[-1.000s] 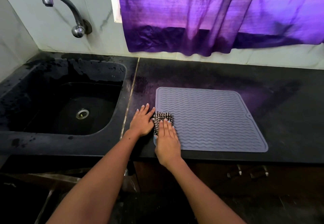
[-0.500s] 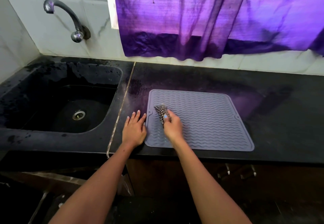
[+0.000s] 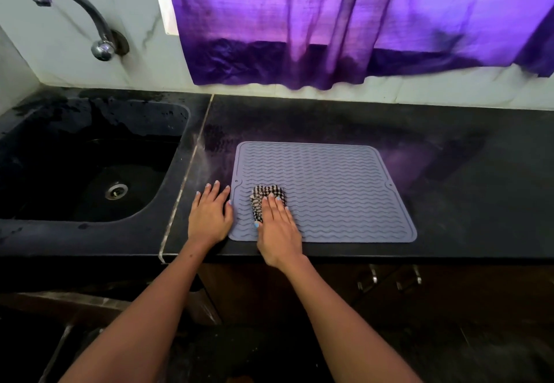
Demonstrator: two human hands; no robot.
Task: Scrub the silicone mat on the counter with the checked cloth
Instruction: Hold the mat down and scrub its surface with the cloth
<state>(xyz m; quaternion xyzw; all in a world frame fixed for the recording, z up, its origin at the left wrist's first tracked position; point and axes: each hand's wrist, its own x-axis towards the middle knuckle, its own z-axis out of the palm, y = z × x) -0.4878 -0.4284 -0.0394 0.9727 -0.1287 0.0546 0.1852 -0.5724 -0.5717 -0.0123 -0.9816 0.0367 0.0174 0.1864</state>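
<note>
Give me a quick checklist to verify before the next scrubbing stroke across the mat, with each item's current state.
1. Checked cloth lies on the silicone mat: ok.
2. Right hand presses flat on the cloth, fingers straight: ok.
3. Left hand rests flat on the counter at the mat's left edge, ready to brace it: ok; whether it pins the mat itself, cannot tell.
4. Mat lies flat, no corner visibly curled: ok.
5. Mat surface to the right of the cloth is free for the stroke: ok.
6. Cloth is wet enough or soapy: cannot tell.
</note>
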